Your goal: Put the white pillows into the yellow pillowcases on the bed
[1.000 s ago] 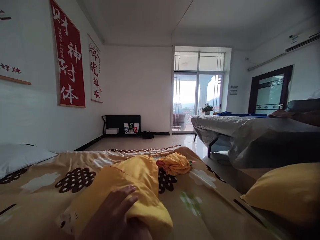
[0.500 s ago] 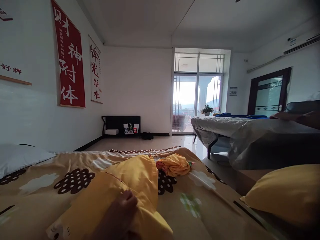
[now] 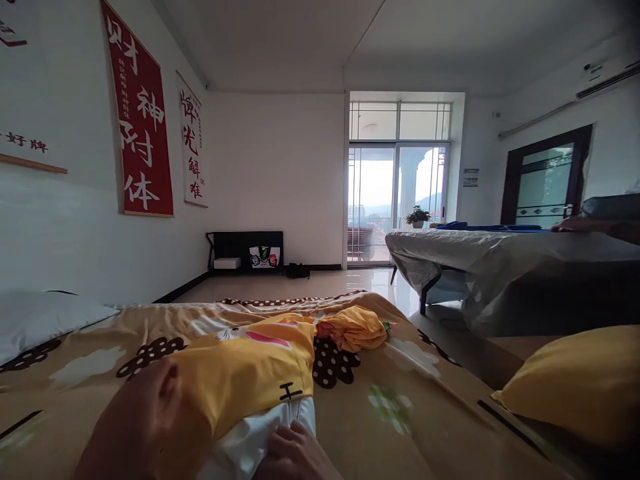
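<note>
A yellow pillowcase [image 3: 245,357] with a pink and black animal print lies on the patterned bedding in the head view. A white pillow [image 3: 250,430] shows from beneath its near edge. My left hand [image 3: 145,413], slightly blurred, is closed on the left side of the pillowcase; its fingertips are partly hidden. At the bottom edge my right hand [image 3: 299,450] presses curled fingers onto the white pillow, gripping it near the yellow hem. Beyond the pillowcase lies a bunched orange-yellow cloth [image 3: 357,329].
Brown bedding [image 3: 395,440] with cloud shapes covers the bed. A white pillow lies at far left [image 3: 55,320], a yellow pillow [image 3: 575,380] at right. Past the bed stands a plastic-covered table [image 3: 450,250], where another person's hand [image 3: 575,225] rests.
The yellow fabric has turned, so its animal print and the white pillow now show. My left hand is now farther left, and my right hand has come into view at the bottom.
</note>
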Available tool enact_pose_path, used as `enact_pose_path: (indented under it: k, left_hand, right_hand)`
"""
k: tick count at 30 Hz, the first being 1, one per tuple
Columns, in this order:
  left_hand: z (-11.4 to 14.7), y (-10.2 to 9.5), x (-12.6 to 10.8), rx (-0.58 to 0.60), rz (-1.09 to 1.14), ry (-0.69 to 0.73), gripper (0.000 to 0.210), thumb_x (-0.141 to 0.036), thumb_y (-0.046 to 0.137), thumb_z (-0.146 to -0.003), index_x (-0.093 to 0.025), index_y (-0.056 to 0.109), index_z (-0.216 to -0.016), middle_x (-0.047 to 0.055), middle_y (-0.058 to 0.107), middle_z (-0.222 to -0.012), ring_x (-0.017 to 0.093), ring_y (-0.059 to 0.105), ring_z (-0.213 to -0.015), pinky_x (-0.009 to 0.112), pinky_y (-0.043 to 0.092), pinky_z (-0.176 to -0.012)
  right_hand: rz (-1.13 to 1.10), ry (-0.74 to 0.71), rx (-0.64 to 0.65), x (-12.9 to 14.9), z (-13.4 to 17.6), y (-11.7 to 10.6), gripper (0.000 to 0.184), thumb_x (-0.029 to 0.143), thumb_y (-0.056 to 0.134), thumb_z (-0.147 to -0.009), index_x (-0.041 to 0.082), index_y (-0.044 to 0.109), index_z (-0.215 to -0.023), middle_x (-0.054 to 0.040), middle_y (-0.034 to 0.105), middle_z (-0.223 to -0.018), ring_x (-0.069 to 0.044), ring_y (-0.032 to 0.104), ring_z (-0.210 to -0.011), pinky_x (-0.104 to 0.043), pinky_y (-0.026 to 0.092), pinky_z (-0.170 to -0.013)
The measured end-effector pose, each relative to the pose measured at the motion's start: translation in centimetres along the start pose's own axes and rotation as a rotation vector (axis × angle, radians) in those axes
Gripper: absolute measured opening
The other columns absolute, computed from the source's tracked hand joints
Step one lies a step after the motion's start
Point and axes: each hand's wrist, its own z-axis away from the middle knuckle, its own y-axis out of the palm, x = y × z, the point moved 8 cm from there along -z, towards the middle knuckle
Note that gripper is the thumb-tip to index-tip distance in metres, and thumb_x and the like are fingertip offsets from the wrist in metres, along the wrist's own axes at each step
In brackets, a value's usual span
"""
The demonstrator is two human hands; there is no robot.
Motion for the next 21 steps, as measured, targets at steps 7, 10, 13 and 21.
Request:
enact_pose_path:
  k: [7,10,13,21]
  left_hand:
    - [2.4,7.1,-8.5,0.445,-0.022,0.316,0.043,-0.010,0.042,-0.076,-0.024,0.061,-0.113,0.009,0.060,-0.117,0.025,0.053,-0.110,0.040,0.041,-0.094]
    - [1.5,8.7,-7.1,0.462,-0.151,0.167,0.056,-0.006,0.044,-0.072,-0.018,0.054,-0.126,0.014,0.053,-0.127,0.030,0.047,-0.120,0.048,0.036,-0.098]
    - [0.7,9.3,-5.6,0.435,-0.233,0.083,0.058,-0.002,0.044,-0.069,-0.016,0.056,-0.124,0.016,0.054,-0.126,0.031,0.049,-0.119,0.047,0.038,-0.096]
    - [-1.4,9.3,-3.5,0.372,-0.187,-0.057,0.044,-0.004,0.041,-0.080,-0.011,0.060,-0.119,0.015,0.062,-0.122,0.027,0.054,-0.118,0.041,0.039,-0.099]
  right_hand:
    - [-0.048,-0.033,-0.299,0.6,0.0,-6.9,0.015,0.039,0.059,-0.086,0.026,0.060,-0.081,0.0058,0.058,-0.063,-0.011,0.052,-0.061,-0.027,0.031,-0.060]
    - [-0.036,0.044,-0.408,0.2,0.3,-9.7,0.013,0.027,0.052,-0.085,0.022,0.056,-0.074,0.0038,0.055,-0.059,-0.012,0.049,-0.058,-0.028,0.030,-0.059]
    - [-0.036,0.108,-0.467,0.0,0.3,-11.5,0.011,0.017,0.049,-0.082,0.021,0.057,-0.076,0.0008,0.058,-0.067,-0.013,0.051,-0.064,-0.027,0.033,-0.060]
    - [0.142,0.300,-0.672,1.4,1.1,-13.1,0.014,0.017,0.049,-0.078,0.023,0.059,-0.071,-0.0004,0.052,-0.062,-0.015,0.052,-0.056,-0.025,0.037,-0.052]
